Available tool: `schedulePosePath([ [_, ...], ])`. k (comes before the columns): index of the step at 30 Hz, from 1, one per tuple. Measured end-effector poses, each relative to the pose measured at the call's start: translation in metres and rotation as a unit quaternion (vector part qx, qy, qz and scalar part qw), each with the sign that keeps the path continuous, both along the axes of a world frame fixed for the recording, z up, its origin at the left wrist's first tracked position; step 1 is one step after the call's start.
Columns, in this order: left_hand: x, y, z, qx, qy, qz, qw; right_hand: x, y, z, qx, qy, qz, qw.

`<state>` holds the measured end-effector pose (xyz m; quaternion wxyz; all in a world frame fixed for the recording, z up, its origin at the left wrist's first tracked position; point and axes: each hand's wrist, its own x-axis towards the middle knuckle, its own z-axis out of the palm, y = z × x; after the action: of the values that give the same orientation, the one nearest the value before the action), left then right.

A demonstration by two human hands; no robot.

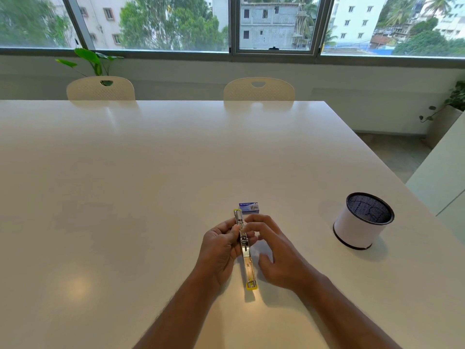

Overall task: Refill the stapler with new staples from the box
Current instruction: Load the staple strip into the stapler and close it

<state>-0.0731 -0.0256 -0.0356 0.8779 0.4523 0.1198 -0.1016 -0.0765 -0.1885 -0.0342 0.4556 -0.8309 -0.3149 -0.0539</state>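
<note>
A yellow and metal stapler (247,260) is folded out flat in one long line above the white table, its metal channel facing up. My left hand (221,248) grips it at the middle hinge from the left. My right hand (271,248) is on the right side, its fingertips touching the stapler's upper half near the hinge. I cannot tell whether these fingers hold any staples. A small blue and white staple box (249,207) lies on the table just beyond the stapler's far end; it looks closed.
A round mesh pen holder (362,221) with a white wrap stands to the right. The white table (125,185) stretches far to the left and back. Two white chairs (259,89) stand at its far edge, below the windows.
</note>
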Motion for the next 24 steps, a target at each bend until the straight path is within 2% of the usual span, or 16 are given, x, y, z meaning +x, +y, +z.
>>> schedulePosePath([
  [3,0.001,-0.001,-0.001,0.006,0.008,0.005,1.000,-0.005,-0.001,0.002,-0.010,-0.024,0.018,0.999],
  [8,0.001,0.000,0.000,0.018,0.014,0.007,1.000,-0.003,0.005,0.000,0.015,-0.105,-0.031,0.994],
  [11,0.001,-0.001,0.000,-0.003,0.008,0.003,1.000,0.002,0.011,-0.002,0.058,-0.121,-0.072,0.988],
  [20,-0.002,-0.003,0.002,0.017,-0.026,-0.020,0.999,0.007,0.030,-0.002,0.121,0.031,-0.216,0.968],
  [22,-0.003,-0.002,0.003,0.025,-0.025,-0.021,0.999,0.007,0.033,0.004,0.162,0.113,-0.234,0.952],
  [24,-0.004,-0.003,0.005,0.030,-0.024,-0.024,0.999,0.009,0.033,0.012,0.251,0.241,-0.204,0.915],
])
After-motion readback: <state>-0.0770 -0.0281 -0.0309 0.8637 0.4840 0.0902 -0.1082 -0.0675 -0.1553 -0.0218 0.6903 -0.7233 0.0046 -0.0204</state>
